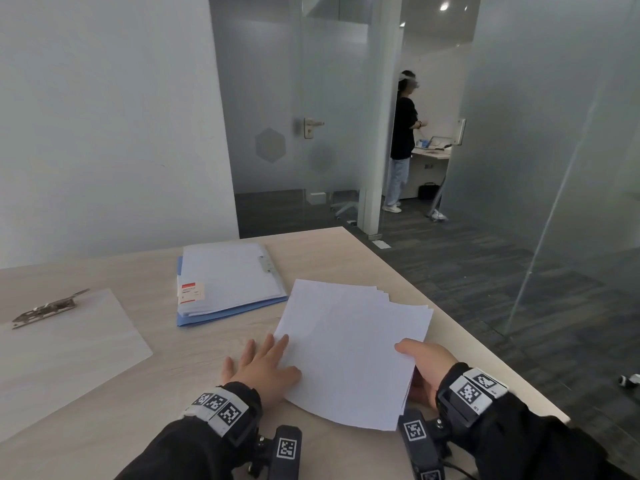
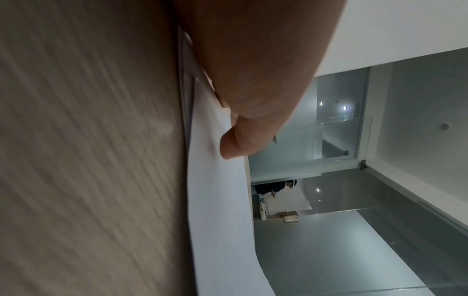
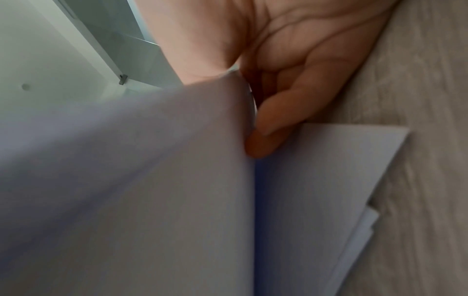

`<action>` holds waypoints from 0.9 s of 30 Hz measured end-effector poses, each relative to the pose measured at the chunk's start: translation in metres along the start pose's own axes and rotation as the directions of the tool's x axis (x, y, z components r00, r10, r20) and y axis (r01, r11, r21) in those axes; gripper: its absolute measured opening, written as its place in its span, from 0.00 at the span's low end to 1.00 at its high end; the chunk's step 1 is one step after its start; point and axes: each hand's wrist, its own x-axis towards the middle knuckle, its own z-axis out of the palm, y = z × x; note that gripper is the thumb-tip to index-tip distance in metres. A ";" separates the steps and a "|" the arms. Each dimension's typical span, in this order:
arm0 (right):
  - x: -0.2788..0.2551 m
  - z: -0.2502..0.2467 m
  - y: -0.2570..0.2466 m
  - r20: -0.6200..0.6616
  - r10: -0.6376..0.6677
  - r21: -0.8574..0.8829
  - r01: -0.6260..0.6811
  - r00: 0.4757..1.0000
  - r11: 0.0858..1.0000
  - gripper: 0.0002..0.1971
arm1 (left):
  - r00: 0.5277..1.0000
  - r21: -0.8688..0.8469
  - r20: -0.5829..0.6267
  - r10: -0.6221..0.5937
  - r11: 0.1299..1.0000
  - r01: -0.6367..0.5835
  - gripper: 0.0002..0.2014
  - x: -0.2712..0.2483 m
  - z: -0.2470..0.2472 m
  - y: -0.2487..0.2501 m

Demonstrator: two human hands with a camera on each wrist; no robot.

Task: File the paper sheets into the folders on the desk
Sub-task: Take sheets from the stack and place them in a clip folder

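Observation:
A fanned stack of white paper sheets (image 1: 349, 355) lies near the desk's front right. My right hand (image 1: 420, 362) pinches the top sheets at their right edge, thumb on top and fingers underneath. In the right wrist view, the right hand (image 3: 276, 112) holds a raised sheet (image 3: 126, 180) off the lower sheets (image 3: 319, 176), which lie flat. My left hand (image 1: 266, 362) lies flat with straight fingers at the stack's left edge. Its thumb (image 2: 235, 144) presses on the paper (image 2: 220, 200). A blue folder (image 1: 230, 315) holding papers under a metal clip lies behind the stack.
A pale clipboard (image 1: 69, 355) with a metal clip (image 1: 48, 308) lies at the left of the wooden desk (image 1: 166, 393). The desk's right edge (image 1: 460, 327) runs close to the sheets. Beyond are frosted glass walls and a person (image 1: 401, 133) standing in a doorway.

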 end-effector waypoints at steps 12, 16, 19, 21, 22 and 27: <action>0.017 -0.003 0.001 -0.078 0.012 0.016 -0.011 0.997 1.000 0.08 | 0.999 0.041 0.038 0.000 0.999 -0.002 0.36 -0.001 -0.002 0.002; 0.020 0.000 -0.009 -0.087 -0.100 -0.196 0.081 0.991 0.977 0.07 | 0.999 0.036 0.035 -0.001 0.999 0.000 0.35 -0.001 -0.002 0.001; 0.019 0.006 -0.018 -0.028 -0.170 -0.291 0.154 0.985 0.944 0.08 | 0.999 0.036 0.032 0.000 0.999 -0.001 0.35 -0.001 -0.001 0.000; 0.022 0.009 -0.020 -0.009 -0.172 -0.290 0.162 0.985 0.943 0.11 | 0.999 0.034 0.032 0.001 0.999 -0.002 0.35 0.000 -0.001 -0.001; 0.024 0.010 -0.020 -0.007 -0.173 -0.277 0.164 0.985 0.947 0.12 | 0.999 0.034 0.032 0.000 0.999 -0.001 0.35 0.000 -0.001 -0.001; 0.026 0.011 -0.023 -0.044 -0.150 -0.151 0.142 0.988 0.978 0.14 | 0.999 0.052 0.036 -0.001 0.999 -0.001 0.35 0.000 -0.001 0.000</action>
